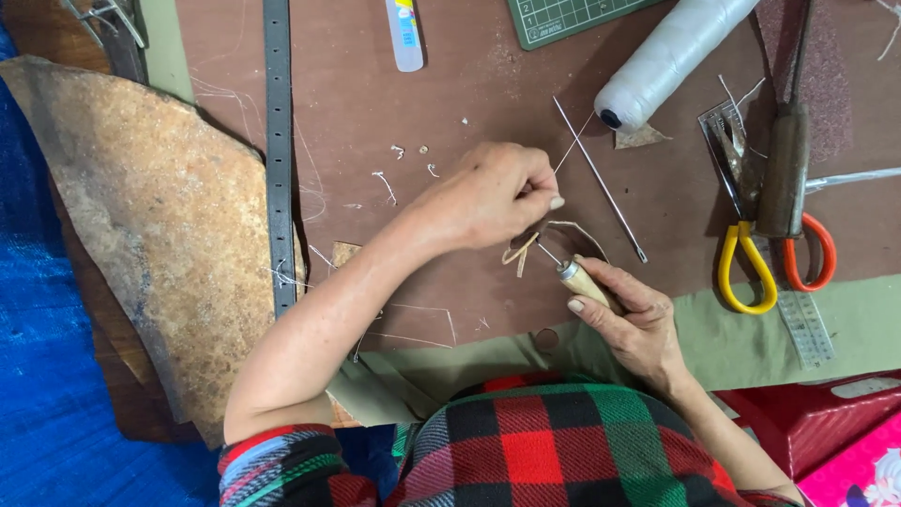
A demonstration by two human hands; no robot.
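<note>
The left hand point(493, 197) has its grip pinched on a thin white thread point(572, 148) and on a small dark leather piece point(549, 246), which lies on the brown desk point(375, 103). The thread runs up and right from the fingertips toward a large white thread spool point(671, 52), lying on its side well above and right of the leather piece. The right hand point(633, 319) has its grip pressed together around the pale wooden handle of an awl point(580, 280); the metal tip points up-left and meets the leather piece (the exact point of contact is hidden by the left hand).

A long thin metal needle point(601, 183) lies just right of the leather piece. Further right lie scissors with yellow and orange handles point(751, 268), a wooden-handled tool point(784, 169) across them. Well left of the leather piece lie a dark leather strap point(279, 160) and a large tan hide point(131, 225). A green cutting mat point(563, 17) sits above, at the frame edge.
</note>
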